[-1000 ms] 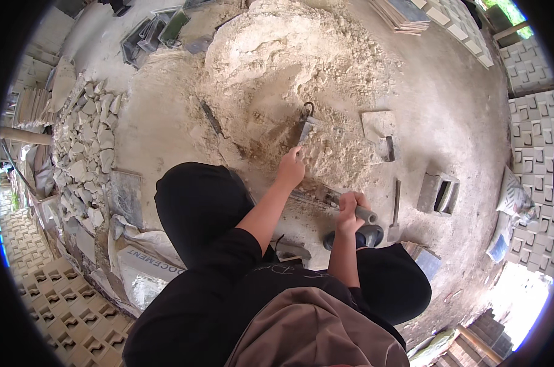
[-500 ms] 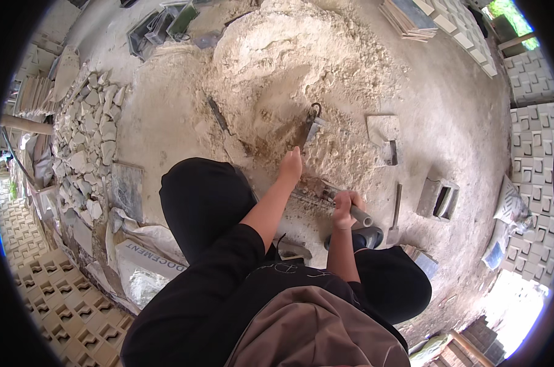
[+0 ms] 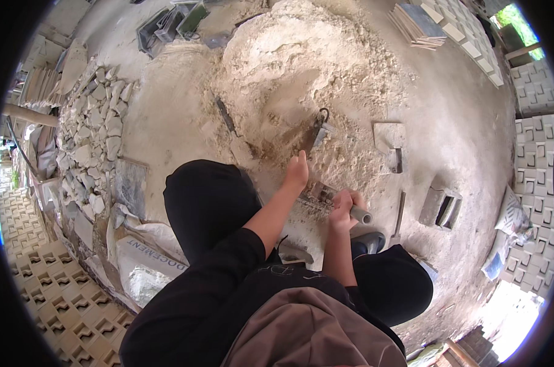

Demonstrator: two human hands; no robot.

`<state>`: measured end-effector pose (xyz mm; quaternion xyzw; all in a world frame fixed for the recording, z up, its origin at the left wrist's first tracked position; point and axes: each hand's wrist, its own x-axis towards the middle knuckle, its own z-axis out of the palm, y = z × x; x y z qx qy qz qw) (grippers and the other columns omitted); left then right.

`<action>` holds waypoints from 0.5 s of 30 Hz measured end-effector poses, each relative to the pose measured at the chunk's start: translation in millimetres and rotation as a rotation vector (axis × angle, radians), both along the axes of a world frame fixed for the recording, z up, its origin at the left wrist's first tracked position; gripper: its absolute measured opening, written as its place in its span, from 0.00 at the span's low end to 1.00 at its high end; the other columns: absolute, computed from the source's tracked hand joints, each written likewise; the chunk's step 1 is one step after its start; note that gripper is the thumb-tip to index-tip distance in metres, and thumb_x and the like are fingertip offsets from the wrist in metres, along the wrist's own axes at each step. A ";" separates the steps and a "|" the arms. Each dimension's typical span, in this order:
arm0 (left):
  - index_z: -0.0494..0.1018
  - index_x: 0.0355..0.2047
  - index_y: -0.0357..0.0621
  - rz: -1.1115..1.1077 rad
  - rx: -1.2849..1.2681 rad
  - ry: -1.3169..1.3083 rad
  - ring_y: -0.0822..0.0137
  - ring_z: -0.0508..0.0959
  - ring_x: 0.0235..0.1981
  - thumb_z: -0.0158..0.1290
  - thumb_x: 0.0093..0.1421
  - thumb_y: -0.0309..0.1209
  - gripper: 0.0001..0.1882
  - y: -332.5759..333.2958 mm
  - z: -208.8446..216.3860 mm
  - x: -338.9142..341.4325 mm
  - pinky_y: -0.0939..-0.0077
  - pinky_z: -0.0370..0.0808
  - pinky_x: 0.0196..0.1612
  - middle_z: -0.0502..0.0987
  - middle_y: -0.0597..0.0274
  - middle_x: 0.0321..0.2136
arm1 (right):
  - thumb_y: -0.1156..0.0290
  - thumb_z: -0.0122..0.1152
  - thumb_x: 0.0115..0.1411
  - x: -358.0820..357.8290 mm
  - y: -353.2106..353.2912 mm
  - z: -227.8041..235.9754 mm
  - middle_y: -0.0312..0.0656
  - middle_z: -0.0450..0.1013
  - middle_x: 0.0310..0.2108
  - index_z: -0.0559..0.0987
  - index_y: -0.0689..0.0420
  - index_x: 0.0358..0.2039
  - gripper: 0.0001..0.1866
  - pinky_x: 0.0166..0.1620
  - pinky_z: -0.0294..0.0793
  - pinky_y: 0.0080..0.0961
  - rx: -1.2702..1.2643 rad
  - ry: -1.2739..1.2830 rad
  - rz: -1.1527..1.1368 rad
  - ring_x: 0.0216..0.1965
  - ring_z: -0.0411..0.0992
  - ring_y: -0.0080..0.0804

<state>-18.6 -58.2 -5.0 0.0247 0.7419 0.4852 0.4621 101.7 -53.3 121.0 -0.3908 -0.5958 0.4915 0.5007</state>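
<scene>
In front of me, my left hand [image 3: 297, 172] is closed at the near end of a dark, flat metal tool [image 3: 313, 136] with a hooked far end. It reaches toward a large heap of pale powder [image 3: 283, 46]. My right hand [image 3: 345, 207] grips a grey tubular handle [image 3: 362, 215], whose open round end sticks out on the right. A brownish flat part [image 3: 321, 192] extends from that hand toward the left one; its shape is partly hidden and blurred. Crumbs of powder lie beneath both hands, between my bent knees.
Broken pale pieces [image 3: 93, 131] are piled at left, near a paper sack [image 3: 145, 257]. A square plate with a cut-out [image 3: 388, 137], a thin long-handled tool [image 3: 400, 214] and a hollow box-shaped mould [image 3: 439, 208] lie right. Moulds [image 3: 170, 23] and stacked boards [image 3: 416, 24] stand at the back.
The whole view has shifted slightly right and down. My right hand and the grey handle have moved a little closer to the left hand. Both grips stay closed.
</scene>
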 end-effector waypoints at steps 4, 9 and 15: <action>0.66 0.38 0.27 -0.010 0.049 -0.040 0.45 0.68 0.45 0.31 0.61 0.51 0.32 10.8 10.3 3.7 0.60 0.61 0.48 0.70 0.37 0.39 | 0.76 0.47 0.52 -2.0 3.4 -16.5 0.36 0.64 0.11 0.64 0.59 0.11 0.14 0.17 0.55 0.17 0.143 -0.217 0.030 0.13 0.58 0.18; 0.65 0.42 0.27 -0.013 -0.015 0.016 0.44 0.66 0.48 0.29 0.61 0.51 0.33 4.0 -14.9 -1.3 0.59 0.60 0.50 0.68 0.36 0.43 | 0.77 0.52 0.49 -4.6 2.2 -7.0 0.41 0.66 0.12 0.66 0.60 0.11 0.11 0.17 0.60 0.21 -0.105 0.022 0.042 0.14 0.64 0.22; 0.64 0.44 0.27 -0.091 -0.021 0.072 0.43 0.65 0.49 0.27 0.61 0.52 0.35 6.5 20.5 1.6 0.57 0.58 0.52 0.68 0.35 0.43 | 0.81 0.53 0.45 -17.7 -3.7 -7.7 0.39 0.59 0.09 0.62 0.61 0.11 0.12 0.16 0.55 0.21 0.171 -0.215 0.170 0.11 0.56 0.25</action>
